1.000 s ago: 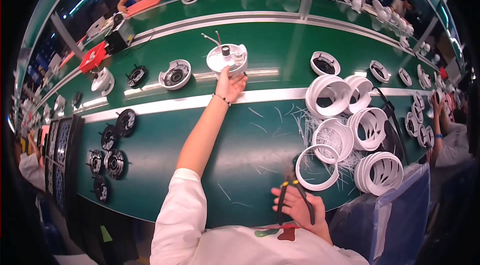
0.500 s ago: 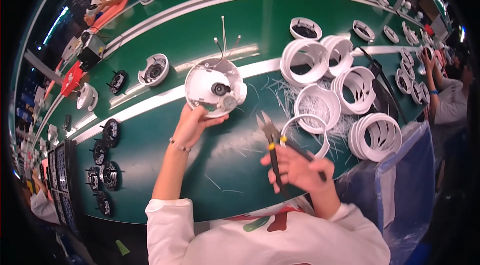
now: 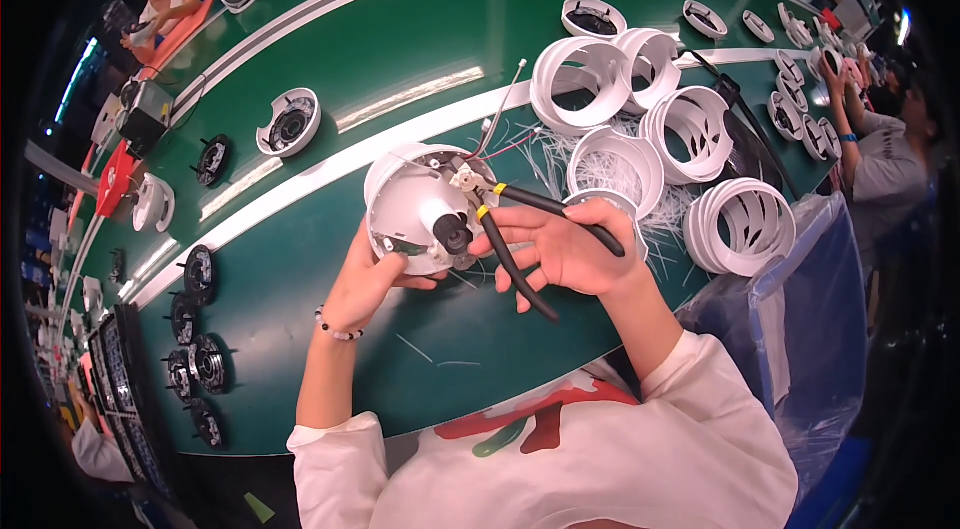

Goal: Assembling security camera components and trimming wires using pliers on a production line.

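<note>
My left hand [image 3: 365, 277] grips the lower left rim of a white camera housing [image 3: 402, 197], raised above the green table. A black lens [image 3: 453, 233] sticks out of its inner cover, and thin wires [image 3: 508, 101] with small plugs trail from its upper right. My right hand [image 3: 580, 247] holds cutting pliers [image 3: 538, 200] with black handles and yellow bands. The handles are spread, and the fingers lie loosely around them. The plier jaws are at the housing's right inner edge, by a small light-coloured part; whether they touch it I cannot tell.
White rings [image 3: 740, 227] stand in stacks at the right, amid cut clear strips [image 3: 612, 174]. Black round parts [image 3: 208, 364] line the left. Beyond are a white cup-shaped housing [image 3: 290, 122] and a metal rail. A plastic-covered blue bin [image 3: 815, 319] stands at right; other people work nearby.
The pliers have moved left and up from beside the housing to its inner edge. The housing has tilted, its lens now facing lower right. The whole view has shifted slightly.
</note>
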A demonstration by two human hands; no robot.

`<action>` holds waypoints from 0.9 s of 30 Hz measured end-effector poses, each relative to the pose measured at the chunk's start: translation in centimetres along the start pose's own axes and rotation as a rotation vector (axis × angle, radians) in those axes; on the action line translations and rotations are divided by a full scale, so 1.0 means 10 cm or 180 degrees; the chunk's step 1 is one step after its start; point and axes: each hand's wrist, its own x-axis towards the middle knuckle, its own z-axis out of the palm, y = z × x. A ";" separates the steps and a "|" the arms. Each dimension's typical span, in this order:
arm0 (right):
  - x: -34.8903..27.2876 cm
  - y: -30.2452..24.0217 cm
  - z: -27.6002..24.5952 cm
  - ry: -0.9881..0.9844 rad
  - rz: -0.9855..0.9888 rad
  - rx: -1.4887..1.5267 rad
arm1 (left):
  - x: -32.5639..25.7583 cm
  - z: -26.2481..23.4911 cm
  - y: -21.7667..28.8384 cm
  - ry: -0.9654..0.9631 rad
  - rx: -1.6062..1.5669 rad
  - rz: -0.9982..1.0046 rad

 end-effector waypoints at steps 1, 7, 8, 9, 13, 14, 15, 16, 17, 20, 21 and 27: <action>0.00 -0.02 0.00 0.0016 0.0000 -0.0004 | 0.00 0.02 0.03 0.0014 0.0130 -0.0034; -0.02 -0.02 0.07 0.0349 -0.0342 -0.0220 | 0.01 0.01 0.04 0.0049 0.0063 -0.0019; -0.02 0.01 0.08 0.0423 -0.0385 -0.0261 | 0.03 0.00 0.03 0.0070 0.0059 -0.0015; -0.02 0.04 0.08 0.0499 -0.0430 -0.0298 | 0.05 -0.02 0.00 0.0098 -0.0097 -0.0030; -0.22 0.18 -0.05 0.0286 -0.0649 -0.0183 | 0.15 -0.03 0.00 0.0300 -0.0566 0.0094; -0.27 0.23 -0.05 0.0215 -0.0632 -0.0026 | 0.21 -0.09 -0.02 0.0286 -0.0647 0.0145; -0.32 0.28 -0.04 0.0147 -0.0616 0.0129 | 0.27 -0.10 -0.03 0.0392 -0.0691 0.0268; -0.37 0.35 -0.08 0.0048 -0.0553 0.0242 | 0.35 -0.10 -0.05 0.0489 -0.0735 0.0377; -0.41 0.40 -0.09 0.0055 -0.0516 0.0208 | 0.42 -0.09 -0.06 0.0563 -0.0769 0.0449; -0.44 0.48 -0.09 0.0076 -0.0353 0.0117 | 0.71 -0.17 -0.04 0.0395 -0.1571 0.0246; -0.42 0.49 -0.08 0.0057 -0.0301 0.0079 | 0.87 -0.19 -0.03 0.0367 -0.1955 0.0349; -0.31 0.60 -0.19 -0.0004 -0.0149 -0.0023 | 1.81 -0.30 0.24 0.0384 -0.2106 0.1438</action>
